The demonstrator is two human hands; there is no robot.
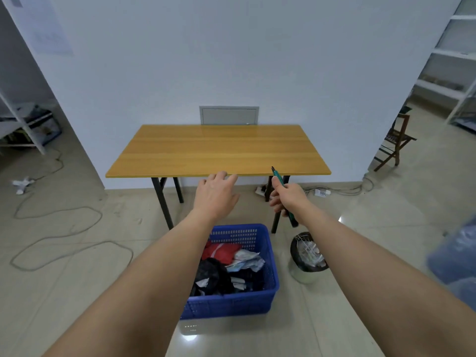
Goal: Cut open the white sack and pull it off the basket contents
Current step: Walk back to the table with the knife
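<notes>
Below both outstretched arms the blue basket (233, 302) shows loose clothes and crumpled paper — no white sack that I can make out, though thin sacking would likely gather best at a loose edge — while the left hand (215, 195) spreads empty and the right hand (284, 198) clasps a green-handled cutter (279, 180).

No legible text, label, brand or number showed anywhere in the head view. A paper sheet (52, 37) on the wall at upper left carried faint printing, too blurred to read, and the small white adapter (322, 193) on the floor by the wall had dark marks too tiny to make out. The blue basket (231, 306), the green-handled tool (279, 180) and the tabletop (219, 150) bore no readable markings.
</notes>
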